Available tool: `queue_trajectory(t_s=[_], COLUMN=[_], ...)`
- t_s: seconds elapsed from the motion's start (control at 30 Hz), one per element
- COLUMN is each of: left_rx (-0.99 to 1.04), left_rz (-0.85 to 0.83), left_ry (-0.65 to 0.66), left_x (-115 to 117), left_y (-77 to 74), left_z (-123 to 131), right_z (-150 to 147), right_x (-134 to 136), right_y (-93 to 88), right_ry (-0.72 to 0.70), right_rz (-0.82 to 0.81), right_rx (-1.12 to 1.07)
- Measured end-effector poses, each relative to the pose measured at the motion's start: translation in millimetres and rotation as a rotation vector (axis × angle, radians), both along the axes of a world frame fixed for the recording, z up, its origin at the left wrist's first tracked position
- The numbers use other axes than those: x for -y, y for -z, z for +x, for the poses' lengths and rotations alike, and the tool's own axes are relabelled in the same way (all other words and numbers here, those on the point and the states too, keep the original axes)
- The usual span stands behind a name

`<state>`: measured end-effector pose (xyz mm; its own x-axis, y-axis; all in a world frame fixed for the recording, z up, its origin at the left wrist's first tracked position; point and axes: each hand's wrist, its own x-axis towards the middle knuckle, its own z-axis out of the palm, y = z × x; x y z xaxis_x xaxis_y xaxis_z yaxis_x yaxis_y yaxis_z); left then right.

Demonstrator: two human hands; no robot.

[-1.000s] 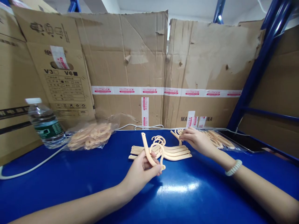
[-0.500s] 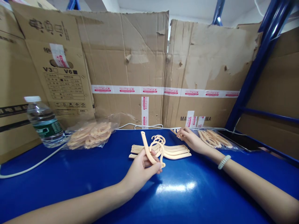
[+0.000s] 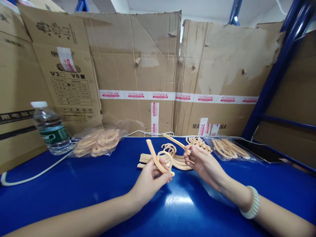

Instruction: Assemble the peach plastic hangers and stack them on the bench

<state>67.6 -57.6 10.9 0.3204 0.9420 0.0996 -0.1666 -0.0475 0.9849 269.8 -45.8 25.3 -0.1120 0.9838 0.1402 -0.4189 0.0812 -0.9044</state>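
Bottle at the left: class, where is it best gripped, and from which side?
Probably around the middle of the bottle, at its green label, coming from the near side. The body is round and stands cap up; cardboard is behind it and bagged pieces lie close on its right. Stay above the cable near its base.

Taking the hanger stack (image 3: 182,163) as the mark, a pale tan curved bar (image 3: 153,151) is held up on its near side, partly in front of it, in the left hand (image 3: 150,179); the bar leans, its rounded upper end leftward, its lower part bending right. Beside it curls a round hook (image 3: 172,162) of the same colour, their ends meeting low down; whether they are joined cannot be told. Above the stack, a slim tan strip (image 3: 175,142) slants up and leftward, pinched at its lower end by the right hand (image 3: 204,164).
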Motion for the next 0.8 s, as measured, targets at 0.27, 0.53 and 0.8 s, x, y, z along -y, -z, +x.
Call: queue_trajectory(t_s=[0.27, 0.53, 0.8], left_rx=[0.000, 0.009, 0.000], left_rz=[0.028, 0.080, 0.116], left_ry=[0.023, 0.036, 0.076], left_x=[-2.6, -6.3, -7.4], left_y=[1.6, 7.9, 13.1], left_z=[-1.9, -3.0, -4.6], right_z=[-5.9, -14.8, -17.7], right_x=[7.6, 11.3, 13.1], right_y=[8.7, 14.8, 19.0], right_ry=[-0.068, -0.155, -0.207], right_rz=[-0.104, -0.034, 0.019], right_rx=[-0.067, 0.203, 0.261])
